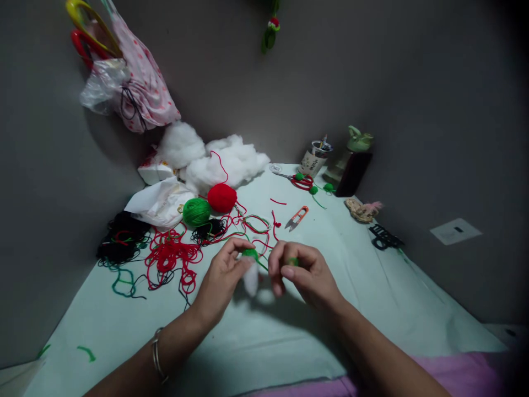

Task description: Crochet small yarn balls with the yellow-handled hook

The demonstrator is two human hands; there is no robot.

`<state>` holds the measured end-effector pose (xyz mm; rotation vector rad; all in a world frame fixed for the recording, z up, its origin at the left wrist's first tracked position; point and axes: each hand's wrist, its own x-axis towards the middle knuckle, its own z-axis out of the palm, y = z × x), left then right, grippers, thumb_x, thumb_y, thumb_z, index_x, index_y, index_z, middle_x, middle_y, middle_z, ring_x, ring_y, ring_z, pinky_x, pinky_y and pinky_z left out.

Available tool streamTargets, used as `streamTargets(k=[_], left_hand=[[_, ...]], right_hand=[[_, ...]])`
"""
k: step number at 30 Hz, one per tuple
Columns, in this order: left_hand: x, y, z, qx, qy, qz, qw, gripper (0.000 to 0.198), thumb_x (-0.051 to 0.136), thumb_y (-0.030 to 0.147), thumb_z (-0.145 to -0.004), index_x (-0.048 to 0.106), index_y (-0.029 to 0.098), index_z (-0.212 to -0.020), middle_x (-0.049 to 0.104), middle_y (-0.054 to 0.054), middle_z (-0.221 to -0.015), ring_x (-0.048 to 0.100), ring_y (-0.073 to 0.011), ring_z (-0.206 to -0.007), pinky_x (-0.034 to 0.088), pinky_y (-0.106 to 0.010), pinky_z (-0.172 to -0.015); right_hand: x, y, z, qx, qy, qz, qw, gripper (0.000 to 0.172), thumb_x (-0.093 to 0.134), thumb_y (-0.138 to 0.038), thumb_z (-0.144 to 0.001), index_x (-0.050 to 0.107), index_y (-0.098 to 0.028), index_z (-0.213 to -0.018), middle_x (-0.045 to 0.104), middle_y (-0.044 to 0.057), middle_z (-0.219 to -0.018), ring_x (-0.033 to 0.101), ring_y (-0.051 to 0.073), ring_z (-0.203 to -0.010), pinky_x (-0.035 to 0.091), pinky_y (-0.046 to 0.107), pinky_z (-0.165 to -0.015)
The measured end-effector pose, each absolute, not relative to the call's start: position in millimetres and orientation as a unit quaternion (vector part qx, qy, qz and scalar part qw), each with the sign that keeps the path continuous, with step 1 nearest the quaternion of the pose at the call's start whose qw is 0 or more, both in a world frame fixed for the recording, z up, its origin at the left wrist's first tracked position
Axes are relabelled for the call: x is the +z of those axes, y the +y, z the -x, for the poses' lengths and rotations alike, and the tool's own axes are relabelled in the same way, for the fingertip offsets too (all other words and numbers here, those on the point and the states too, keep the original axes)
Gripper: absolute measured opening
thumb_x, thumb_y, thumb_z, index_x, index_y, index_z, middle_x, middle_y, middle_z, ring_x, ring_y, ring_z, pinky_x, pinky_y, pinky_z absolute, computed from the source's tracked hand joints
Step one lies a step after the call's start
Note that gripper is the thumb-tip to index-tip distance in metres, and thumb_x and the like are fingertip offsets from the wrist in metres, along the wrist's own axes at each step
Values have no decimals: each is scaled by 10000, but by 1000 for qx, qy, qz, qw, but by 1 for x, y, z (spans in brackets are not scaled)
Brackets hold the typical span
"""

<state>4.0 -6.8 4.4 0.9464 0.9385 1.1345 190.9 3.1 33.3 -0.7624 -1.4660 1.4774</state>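
Note:
My left hand point(225, 275) pinches a small green crocheted piece point(250, 254) between thumb and fingers. A tuft of white stuffing point(250, 278) hangs from it below the fingertips. A green yarn strand point(262, 265) runs from the piece toward my right hand point(303, 273). That hand is closed, its thumb against curled fingers, and a greenish band shows at one finger. Whatever lies in its pinch is too small and blurred to make out. Beyond the hands lie a red yarn ball point(222, 197) and a green yarn ball point(196, 212).
Orange thread snips point(297, 218) and red-handled scissors point(303, 181) lie beyond my right hand. White fiberfill point(231, 162) is heaped at the back. Tangled red yarn point(171, 256) and black yarn point(122, 237) spread at left. A pen cup point(314, 160) and a dark phone-like slab point(354, 174) stand back right.

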Motion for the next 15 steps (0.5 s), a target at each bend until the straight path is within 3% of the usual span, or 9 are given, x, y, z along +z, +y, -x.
streamTargets(k=[2,5,7,9,15], left_hand=[[6,-9,-5,484,416,-420,645,193,686,317,-895,586,220,-1029,606,47,-783,548,-104,-553,417,-225,-520],[9,-12,-6,476,437,-434,628,217,688,271,-874,555,223,-1037,544,84,-661,470,-94,-485,345,-212,-468],[9,-12,-8,491,454,-443,597,266,706,210,-826,521,231,-1016,562,75,-730,525,-101,-577,395,-209,-537],[8,-11,-10,507,464,-447,572,302,710,161,-784,490,239,-976,571,56,-829,589,-118,-735,452,-224,-665],[12,-11,-11,497,452,-449,589,293,738,232,-809,492,233,-970,561,34,-848,587,-155,-816,466,-274,-743]], right_hand=[[31,4,-189,573,-568,378,454,283,733,-424,-891,541,-223,-837,678,31,-955,496,95,-488,402,255,-458],[30,6,-186,452,-644,472,398,176,688,-356,-918,601,-214,-977,629,-4,-888,480,111,-602,387,247,-557],[28,6,-184,421,-710,466,319,158,611,-349,-969,617,-204,-908,568,-25,-775,472,128,-659,366,254,-614],[26,5,-182,419,-742,452,266,274,527,-359,-1014,593,-197,-803,509,-34,-704,452,132,-662,341,260,-625],[16,3,-177,406,-715,489,292,351,478,-396,-998,520,-207,-705,445,-42,-623,399,135,-599,307,270,-596]])
